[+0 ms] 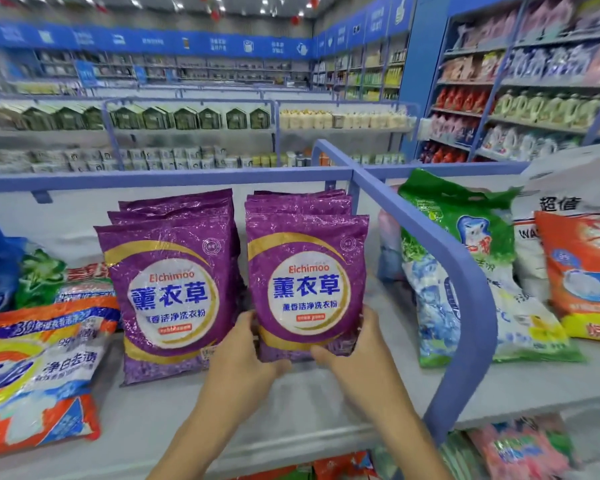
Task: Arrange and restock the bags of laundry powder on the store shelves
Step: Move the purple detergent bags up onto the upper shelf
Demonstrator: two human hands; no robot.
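Two rows of purple laundry powder bags stand upright on the top shelf (291,407). The front bag of the right row (307,271) is gripped at its bottom corners: my left hand (246,355) holds the lower left corner, my right hand (357,355) holds the lower right corner with the thumb on the front. More purple bags stand behind it. The left row's front bag (168,292) stands alone just left of my left hand, not touched.
A curved blue divider rail (465,292) bounds the purple bags on the right; a green and white bag (471,271) leans beyond it, with an orange bag (582,271) further right. Orange and blue bags (39,372) lie flat at the left. Other aisles stand behind.
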